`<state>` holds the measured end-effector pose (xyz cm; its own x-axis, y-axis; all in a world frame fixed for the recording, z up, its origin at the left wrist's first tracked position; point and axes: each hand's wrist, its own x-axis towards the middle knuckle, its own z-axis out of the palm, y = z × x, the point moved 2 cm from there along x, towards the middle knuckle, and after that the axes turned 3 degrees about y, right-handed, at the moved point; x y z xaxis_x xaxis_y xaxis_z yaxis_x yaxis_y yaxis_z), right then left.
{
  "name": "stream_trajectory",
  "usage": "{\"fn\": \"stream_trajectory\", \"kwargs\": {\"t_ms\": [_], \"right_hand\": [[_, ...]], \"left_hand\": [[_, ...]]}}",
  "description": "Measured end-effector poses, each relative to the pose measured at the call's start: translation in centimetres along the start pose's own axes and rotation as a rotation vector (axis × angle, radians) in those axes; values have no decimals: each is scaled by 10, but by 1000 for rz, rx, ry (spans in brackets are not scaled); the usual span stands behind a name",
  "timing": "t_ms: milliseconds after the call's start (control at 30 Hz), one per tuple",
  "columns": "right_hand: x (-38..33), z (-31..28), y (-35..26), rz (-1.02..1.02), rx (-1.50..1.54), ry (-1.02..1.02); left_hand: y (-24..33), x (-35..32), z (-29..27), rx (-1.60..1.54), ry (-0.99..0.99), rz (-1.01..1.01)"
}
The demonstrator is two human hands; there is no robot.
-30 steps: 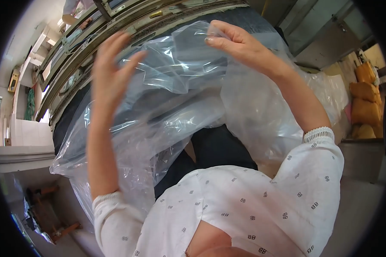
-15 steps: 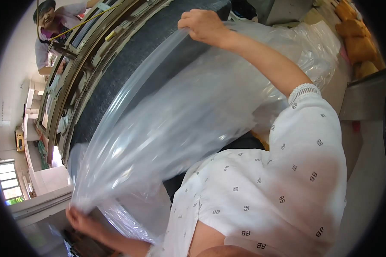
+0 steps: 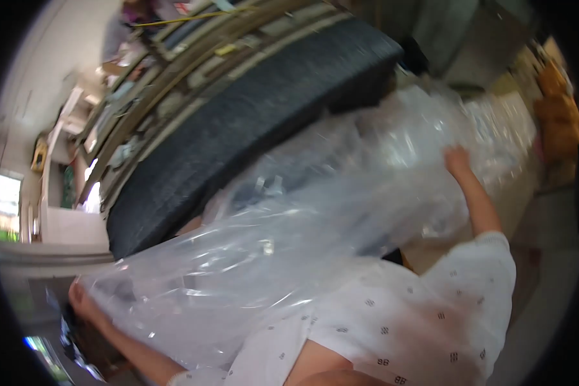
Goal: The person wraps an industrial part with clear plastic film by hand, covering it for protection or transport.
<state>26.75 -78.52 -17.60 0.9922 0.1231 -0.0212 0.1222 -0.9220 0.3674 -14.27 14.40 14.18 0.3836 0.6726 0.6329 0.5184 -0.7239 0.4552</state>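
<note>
Between dark bench point(image 3: 257, 122) and white shirt point(image 3: 399, 309), holding out a clear plastic sheet point(image 3: 302, 225): clamping its left end in the left hand point(image 3: 80, 300), touching its right part with the right hand point(image 3: 457, 158), well apart, too blurred to tell whether gripping.

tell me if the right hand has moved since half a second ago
Yes. Judged against the dark bench, the right hand has moved to the right and back toward the person, away from the bench's right end.
</note>
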Motion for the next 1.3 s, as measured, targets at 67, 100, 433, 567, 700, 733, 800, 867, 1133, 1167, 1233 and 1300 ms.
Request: {"fn": "stream_trajectory", "kwargs": {"t_ms": [67, 100, 433, 567, 700, 733, 800, 867, 1133, 1167, 1233, 1300], "right_hand": [[-39, 57, 101, 242, -215, -450], [-63, 62, 140, 261, -277, -561], [152, -260, 203, 294, 535, 944], [174, -394, 8, 214, 1105, 1192], [193, -315, -90, -369, 1009, 779], [205, -274, -107, -273, 1030, 523], [242, -213, -104, -401, 753, 666], [257, -226, -137, -320, 700, 561], [310, -217, -130, 53, 845, 193], [311, -222, -126, 104, 751, 333], [332, -219, -129, -8, 524, 597], [321, -235, -106, -283, 386, 968]], "left_hand": [[18, -32, 110, -180, -167, -1], [33, -44, 147, -103, -250, 15], [-15, -24, 246, -121, -83, -102], [-46, -41, 214, 106, -78, -205], [-81, -54, 206, -91, -201, -200], [-73, -52, 204, -42, -220, -220], [-111, -45, 178, -62, -231, -336], [-173, -36, 128, -110, -299, -519], [-174, 24, 155, -90, -509, -770], [-159, 11, 189, -147, -558, -804], [-155, 14, 171, -247, -505, -593], [-90, -8, 219, -164, -387, -418]]}}
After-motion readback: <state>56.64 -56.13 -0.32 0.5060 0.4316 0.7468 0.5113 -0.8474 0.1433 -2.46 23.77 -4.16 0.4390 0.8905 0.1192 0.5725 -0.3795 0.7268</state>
